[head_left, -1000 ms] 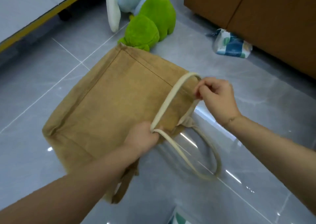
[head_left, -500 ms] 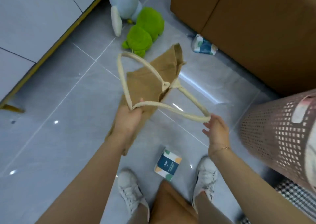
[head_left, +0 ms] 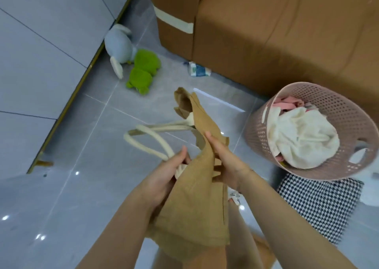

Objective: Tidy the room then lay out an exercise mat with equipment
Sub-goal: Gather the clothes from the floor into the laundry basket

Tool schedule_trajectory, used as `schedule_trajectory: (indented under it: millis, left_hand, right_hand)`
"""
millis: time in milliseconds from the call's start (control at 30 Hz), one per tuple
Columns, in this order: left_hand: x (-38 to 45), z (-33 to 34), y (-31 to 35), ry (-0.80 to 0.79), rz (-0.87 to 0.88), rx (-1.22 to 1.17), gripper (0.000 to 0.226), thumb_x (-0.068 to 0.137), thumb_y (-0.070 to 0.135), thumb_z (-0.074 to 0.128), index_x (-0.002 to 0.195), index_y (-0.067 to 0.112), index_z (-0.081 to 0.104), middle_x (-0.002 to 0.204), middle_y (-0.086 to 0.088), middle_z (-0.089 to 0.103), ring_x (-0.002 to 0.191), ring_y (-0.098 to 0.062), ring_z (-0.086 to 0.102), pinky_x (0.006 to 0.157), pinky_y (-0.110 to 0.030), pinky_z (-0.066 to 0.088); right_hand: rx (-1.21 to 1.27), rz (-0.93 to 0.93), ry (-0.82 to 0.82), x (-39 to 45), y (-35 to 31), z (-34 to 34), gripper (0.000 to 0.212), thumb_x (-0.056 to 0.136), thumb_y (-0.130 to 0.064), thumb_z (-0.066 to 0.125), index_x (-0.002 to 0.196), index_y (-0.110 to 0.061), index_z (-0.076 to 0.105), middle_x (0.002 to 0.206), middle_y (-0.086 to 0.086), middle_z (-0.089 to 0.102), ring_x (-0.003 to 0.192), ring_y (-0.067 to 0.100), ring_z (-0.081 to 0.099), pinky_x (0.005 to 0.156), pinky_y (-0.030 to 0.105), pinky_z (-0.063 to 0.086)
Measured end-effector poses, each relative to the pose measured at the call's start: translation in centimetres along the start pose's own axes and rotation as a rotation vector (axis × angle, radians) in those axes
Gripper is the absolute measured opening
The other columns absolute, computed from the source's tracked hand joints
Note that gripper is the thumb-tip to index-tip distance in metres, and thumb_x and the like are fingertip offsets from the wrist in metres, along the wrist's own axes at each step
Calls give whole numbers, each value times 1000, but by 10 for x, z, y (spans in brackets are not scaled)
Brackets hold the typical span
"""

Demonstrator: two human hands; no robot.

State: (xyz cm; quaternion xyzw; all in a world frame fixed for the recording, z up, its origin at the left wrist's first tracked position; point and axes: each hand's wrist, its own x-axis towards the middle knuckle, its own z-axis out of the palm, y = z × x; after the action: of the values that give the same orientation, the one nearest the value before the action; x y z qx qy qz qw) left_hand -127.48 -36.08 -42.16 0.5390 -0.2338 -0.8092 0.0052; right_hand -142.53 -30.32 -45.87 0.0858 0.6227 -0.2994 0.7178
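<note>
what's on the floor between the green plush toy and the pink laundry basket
In the head view, the raised brown tote bag crosses that stretch; behind it, only bare grey tile between the green plush toy and pink laundry basket.

View, single: head-worn wide-angle camera; looks forward and steeply down from standing height; both forearms enter from the bottom edge; left hand (head_left: 164,178) and right hand (head_left: 223,162) sit close, mid-frame; tiled floor (head_left: 86,137) fills the field beyond the fingers (head_left: 211,140); lines bow at the edges; no second view to overlap.
</note>
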Motion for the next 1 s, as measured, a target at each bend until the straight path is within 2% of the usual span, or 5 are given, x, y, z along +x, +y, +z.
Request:
schedule_trajectory:
  millis: [133, 567, 733, 867, 1000]
  left_hand:
    - [4, 83, -5, -129, -34, -47, 36, 99, 36, 38, 122, 23, 62, 109, -7, 72, 99, -20, 69, 78, -30, 56]
    - [99, 337, 1, -489, -125, 139, 46, 94, 39, 43, 130, 14, 57, 129, -12, 61, 122, -22, 56, 102, -31, 45]
    - [179, 377, -64, -122, -379, 90, 42, 94, 43, 53, 120, 11, 61, 106, -6, 68, 97, -18, 63, 82, -29, 50]
    - [218, 350, -104, 234, -144, 674, 24, 92, 24, 59, 113, 13, 56, 112, -2, 64, 104, -22, 61, 86, -27, 46]
    - [210, 299, -100, 151, 265, 1480, 40, 91, 13, 54, 130, 22, 50, 125, 4, 54, 114, -18, 51, 94, -29, 42]
  right_hand:
    - [194, -100, -116, -44, -16, -62, 79, 71, -71, 60, 136, -27, 49, 126, 3, 63, 114, 23, 62, 94, 40, 50]
    - [558, -424, 92, -105, -52, -300, 36, 84, -32, 55, 88, -4, 76, 100, 22, 69, 96, 30, 67, 84, 40, 54]
    - [532, -263, 409, -47, -26, -392, 34, 89, -23, 60, 119, -8, 60, 121, 17, 63, 111, 33, 60, 92, 46, 49]
    - [532, -77, 589, 2, 8, -433, 45, 89, -19, 62, 131, -7, 49, 125, 12, 59, 110, 30, 56, 96, 47, 46]
    - [444, -14, 639, 29, 25, -439, 48, 91, -30, 59, 133, -11, 46, 130, 11, 55, 114, 32, 54, 104, 49, 42]
